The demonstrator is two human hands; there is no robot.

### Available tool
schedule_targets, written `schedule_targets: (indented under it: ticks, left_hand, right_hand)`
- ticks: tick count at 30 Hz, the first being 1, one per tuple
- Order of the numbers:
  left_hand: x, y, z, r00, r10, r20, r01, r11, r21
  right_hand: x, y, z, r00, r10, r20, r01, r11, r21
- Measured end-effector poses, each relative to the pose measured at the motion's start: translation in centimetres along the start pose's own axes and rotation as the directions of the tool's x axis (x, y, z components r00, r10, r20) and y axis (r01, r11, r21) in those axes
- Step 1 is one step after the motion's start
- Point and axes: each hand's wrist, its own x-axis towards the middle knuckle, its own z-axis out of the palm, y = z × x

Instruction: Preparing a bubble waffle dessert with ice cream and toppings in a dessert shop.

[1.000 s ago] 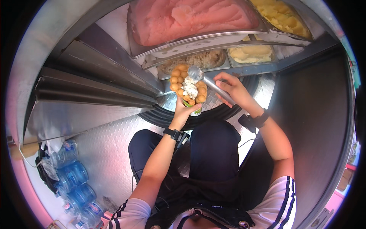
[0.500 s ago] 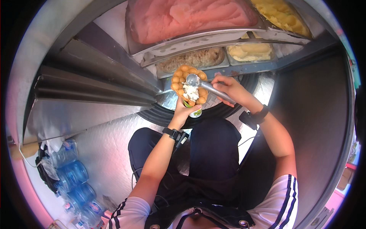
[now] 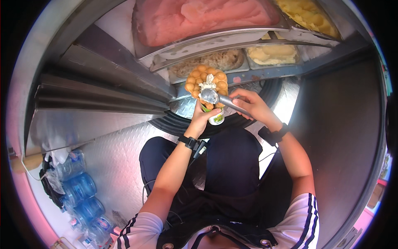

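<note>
My left hand [image 3: 200,118] is wrapped round a small white and green paper cup [image 3: 216,119]. A golden bubble waffle [image 3: 195,79] stands in the cup, curled open at the top. White ice cream [image 3: 210,79] lies inside the waffle. My right hand [image 3: 253,104] grips the handle of a metal ice cream scoop [image 3: 232,103]. The scoop's round head, smeared with ice cream, is over the lower front of the waffle's opening; whether it touches the waffle I cannot tell.
Ahead is a freezer with metal tubs: pink ice cream [image 3: 207,20], yellow ice cream [image 3: 309,16], a brownish one [image 3: 211,62] and a pale yellow one [image 3: 271,54]. Several blue water bottles [image 3: 78,186] stand at the left. A dark panel [image 3: 336,124] rises on the right.
The scoop head has moved down from the waffle's upper part to its lower front, uncovering white ice cream higher up. The waffle has shifted slightly upward.
</note>
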Motion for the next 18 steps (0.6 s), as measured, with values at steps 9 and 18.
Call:
schedule_targets:
  ticks: [9, 18]
  left_hand:
    - [0.5, -0.1, 0.3, 0.999, 0.026, 0.024, -0.027, 0.998, 0.051]
    - [0.7, -0.5, 0.2, 0.996, 0.053, 0.073, -0.067, 0.978, 0.195]
  right_hand:
    - [0.1, -0.9, -2.3, 0.995, 0.087, 0.05, -0.1, 0.878, 0.469]
    - [1.2, -2.7, -3.5, 0.968, 0.226, 0.107, -0.25, 0.889, 0.384]
